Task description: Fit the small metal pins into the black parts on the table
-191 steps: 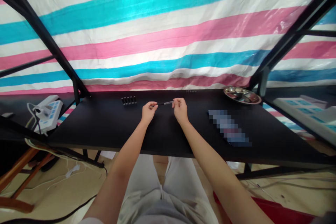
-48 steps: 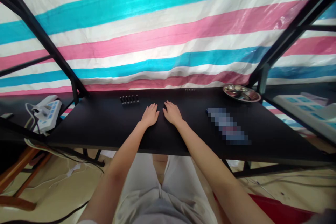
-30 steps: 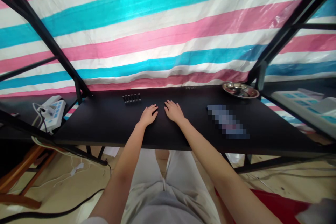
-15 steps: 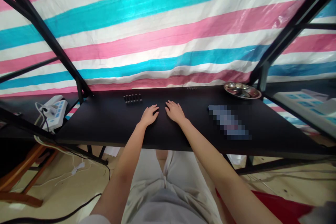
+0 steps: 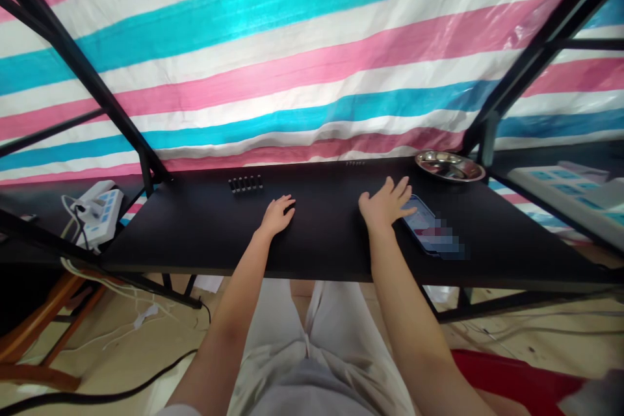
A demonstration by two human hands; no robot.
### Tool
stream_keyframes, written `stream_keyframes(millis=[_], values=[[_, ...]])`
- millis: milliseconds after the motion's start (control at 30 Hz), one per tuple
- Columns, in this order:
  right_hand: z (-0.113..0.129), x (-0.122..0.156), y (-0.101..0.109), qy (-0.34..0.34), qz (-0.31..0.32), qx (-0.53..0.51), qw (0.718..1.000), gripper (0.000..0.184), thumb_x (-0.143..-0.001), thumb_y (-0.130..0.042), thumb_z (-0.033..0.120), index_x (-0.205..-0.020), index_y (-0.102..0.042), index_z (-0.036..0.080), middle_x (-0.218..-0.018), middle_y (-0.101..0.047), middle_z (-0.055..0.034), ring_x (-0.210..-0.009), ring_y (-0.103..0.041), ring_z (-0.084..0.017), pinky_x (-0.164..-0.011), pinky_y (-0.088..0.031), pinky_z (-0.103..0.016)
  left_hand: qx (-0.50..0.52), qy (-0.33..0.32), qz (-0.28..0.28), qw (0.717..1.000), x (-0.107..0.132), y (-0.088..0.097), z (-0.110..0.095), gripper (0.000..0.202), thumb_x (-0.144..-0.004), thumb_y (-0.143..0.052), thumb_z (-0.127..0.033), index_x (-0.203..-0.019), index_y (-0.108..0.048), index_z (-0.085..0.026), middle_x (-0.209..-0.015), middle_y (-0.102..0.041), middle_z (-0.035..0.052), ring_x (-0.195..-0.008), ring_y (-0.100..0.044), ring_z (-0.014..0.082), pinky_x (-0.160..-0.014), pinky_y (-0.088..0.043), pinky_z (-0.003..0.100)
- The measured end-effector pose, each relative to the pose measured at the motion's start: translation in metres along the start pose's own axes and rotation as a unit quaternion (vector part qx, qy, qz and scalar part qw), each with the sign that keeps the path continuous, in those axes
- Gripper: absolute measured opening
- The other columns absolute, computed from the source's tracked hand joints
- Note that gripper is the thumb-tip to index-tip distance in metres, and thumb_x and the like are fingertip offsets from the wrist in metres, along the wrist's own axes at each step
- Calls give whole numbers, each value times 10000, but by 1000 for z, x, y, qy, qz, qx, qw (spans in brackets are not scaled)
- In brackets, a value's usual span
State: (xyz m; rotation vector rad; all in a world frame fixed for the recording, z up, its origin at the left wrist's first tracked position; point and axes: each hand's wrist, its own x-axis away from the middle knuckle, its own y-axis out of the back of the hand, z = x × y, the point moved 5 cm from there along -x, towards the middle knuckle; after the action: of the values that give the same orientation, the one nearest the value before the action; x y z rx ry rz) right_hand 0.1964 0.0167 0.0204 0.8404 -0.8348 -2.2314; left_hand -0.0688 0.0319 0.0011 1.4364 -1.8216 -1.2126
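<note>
My left hand (image 5: 277, 215) lies on the black table (image 5: 322, 247) with its fingers stretched out and nothing in it. A row of several small dark cylinders with silvery ends (image 5: 246, 184) stands just beyond it, to the left. Farther right, my right hand (image 5: 386, 203) has its fingers spread and holds nothing. A flat blue phone-like object (image 5: 420, 221), partly blurred out, lies beside it on the right. Beyond that hand, at the back right, sits a shiny round metal dish (image 5: 451, 166). Tiny pale pieces (image 5: 355, 163) form a row at the table's back edge.
Black metal frame bars (image 5: 92, 71) rise at both sides. A striped plastic sheet (image 5: 292, 78) hangs behind the table. White power strips (image 5: 104, 214) with cables lie on the left neighbouring table. A red stool-like object (image 5: 517, 380) is low at the right.
My right hand has moved to the right, away from my left hand, and its fingers have spread. It is now beside the blue object. My left hand has stayed in place.
</note>
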Motion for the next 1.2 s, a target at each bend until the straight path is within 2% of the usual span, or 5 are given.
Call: stream_keyframes(millis=[233,533,733,900,1200], values=[[-20,-8,-6,-41,-8,-27,999,600,-699,-470,262,-1274,-362,131,-1431,-199,-229,-1297,-155,-403,-896,-87,-751,23,-1,-9,1000,0,-1,2,358,-857,-443,-282,-1195,-555,-240,-1360,-447,29,-1290,-359,181,-1105,-207,407],[28,20,-46,248,135,-144,948,424,-752,-435,245,-1148,-519,122,-1274,-484,-171,-1160,-443,-288,-933,-386,-475,93,-4,-111,989,1,8,3,267,-826,-453,-170,-1003,-652,-177,-1117,-633,63,-1077,-555,172,-1008,-373,343],[31,29,-62,300,173,-136,928,356,-746,-461,246,-1071,-578,162,-1178,-560,-143,-1074,-522,-268,-922,-409,-462,33,165,-220,961,6,39,8,534,-847,-409,-194,-1375,-328,-165,-1049,-638,108,-921,-606,221,-830,-456,341],[31,29,-62,306,176,-121,928,352,-754,-463,248,-1074,-579,160,-1192,-556,-143,-1071,-527,-274,-911,-416,-463,-40,242,-161,956,-10,55,11,716,-859,-399,-269,-1441,-12,-112,-1114,-592,204,-902,-614,297,-790,-441,407],[35,32,-62,319,185,-104,924,335,-763,-454,231,-1063,-579,150,-1166,-575,-145,-1089,-522,-275,-926,-408,-457,-115,277,-76,951,-37,60,24,638,-871,-366,-243,-1430,-113,-70,-1065,-604,242,-985,-593,329,-791,-436,411]])
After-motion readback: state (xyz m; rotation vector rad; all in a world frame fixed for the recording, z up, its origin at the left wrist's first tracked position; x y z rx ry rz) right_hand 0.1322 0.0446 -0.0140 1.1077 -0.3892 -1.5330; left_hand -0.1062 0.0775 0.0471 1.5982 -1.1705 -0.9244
